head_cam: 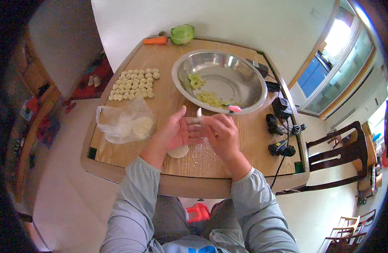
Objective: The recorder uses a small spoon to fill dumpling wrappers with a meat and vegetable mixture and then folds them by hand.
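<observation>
My left hand (183, 131) is turned palm up above the table, its thumb spread and fingers extended. My right hand (222, 131) curls over the left fingertips; whether it pinches anything is hidden. A small white pointed piece (199, 113) shows just beyond the fingers, too blurred to name. Under the left hand a flat round of dough (178, 152) lies on the wooden table (168, 95), partly covered. White flour (197, 155) is scattered beside it. Beyond my hands sits a wide steel basin (219, 68) with chopped green filling (209, 98) and a pink-handled utensil (234, 108) at its near rim.
Rows of small dough balls (135, 83) lie at the left, behind a clear plastic bag (126, 121) holding dough. A carrot (155, 40) and a cabbage (182, 34) rest at the far edge. Black power adapters (281, 107) with cables line the right side, near a dark chair (339, 155).
</observation>
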Motion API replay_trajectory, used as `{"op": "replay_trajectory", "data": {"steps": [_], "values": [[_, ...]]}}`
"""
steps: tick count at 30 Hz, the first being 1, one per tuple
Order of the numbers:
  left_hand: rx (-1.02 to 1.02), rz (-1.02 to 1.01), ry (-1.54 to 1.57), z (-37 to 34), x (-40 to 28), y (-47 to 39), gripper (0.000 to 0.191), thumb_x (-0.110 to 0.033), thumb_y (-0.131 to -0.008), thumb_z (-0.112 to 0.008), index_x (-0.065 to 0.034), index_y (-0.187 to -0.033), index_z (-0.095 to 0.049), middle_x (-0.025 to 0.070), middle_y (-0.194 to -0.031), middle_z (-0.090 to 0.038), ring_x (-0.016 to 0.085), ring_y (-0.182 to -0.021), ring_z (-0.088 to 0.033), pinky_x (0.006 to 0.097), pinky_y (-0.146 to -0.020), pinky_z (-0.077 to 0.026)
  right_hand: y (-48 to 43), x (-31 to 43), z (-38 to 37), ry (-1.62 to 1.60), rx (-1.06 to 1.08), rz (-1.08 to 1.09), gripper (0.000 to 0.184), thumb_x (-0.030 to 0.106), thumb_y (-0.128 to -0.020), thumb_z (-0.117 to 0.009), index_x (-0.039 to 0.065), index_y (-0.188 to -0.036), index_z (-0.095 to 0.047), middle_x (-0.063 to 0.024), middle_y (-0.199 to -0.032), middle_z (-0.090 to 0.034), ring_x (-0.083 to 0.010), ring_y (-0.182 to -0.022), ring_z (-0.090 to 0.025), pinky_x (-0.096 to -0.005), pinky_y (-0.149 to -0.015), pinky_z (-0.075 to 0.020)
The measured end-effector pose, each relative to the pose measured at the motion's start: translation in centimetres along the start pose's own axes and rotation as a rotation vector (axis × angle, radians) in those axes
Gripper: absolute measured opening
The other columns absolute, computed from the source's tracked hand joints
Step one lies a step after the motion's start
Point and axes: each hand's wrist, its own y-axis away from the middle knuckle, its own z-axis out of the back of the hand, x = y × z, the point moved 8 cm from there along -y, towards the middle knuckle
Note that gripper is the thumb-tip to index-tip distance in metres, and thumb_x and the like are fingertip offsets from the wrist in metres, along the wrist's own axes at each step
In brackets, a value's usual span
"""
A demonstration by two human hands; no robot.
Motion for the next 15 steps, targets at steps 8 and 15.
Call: {"op": "replay_trajectory", "data": {"steps": [8, 15], "values": [[-0.042, -0.167, 0.261, 0.0, -2.2, 0.8, 0.068, -0.053, -0.085, -0.029, 0.0062, -0.115, -0.04, 0.02, -0.11, -0.051, 0.032, -0.098, -0.052, 0.0441, -0.084, -0.043, -0.2, 3.0, -0.8, 0.111, 0.106, 0.226, 0.032, 0.018, -0.056, -0.073, 0.009, -0.084, -0.061, -0.0061, -0.094, -0.053, -0.0267, -0.087, -0.049, -0.0386, -0.075, -0.0389], [0.014, -0.274, 0.289, -0.2, -3.3, 0.8, 0.06, -0.041, -0.087, -0.035, 0.0085, -0.121, -0.03, 0.0223, -0.12, -0.042, 0.031, -0.108, -0.046, 0.0431, -0.089, -0.039, 0.3, 0.4, -0.8, 0.076, 0.078, 0.053, 0.026, 0.018, -0.064, -0.07, 0.007, -0.085, -0.06, -0.0065, -0.074, -0.055, -0.0217, -0.065, -0.054, -0.0322, -0.057, -0.043]]}}
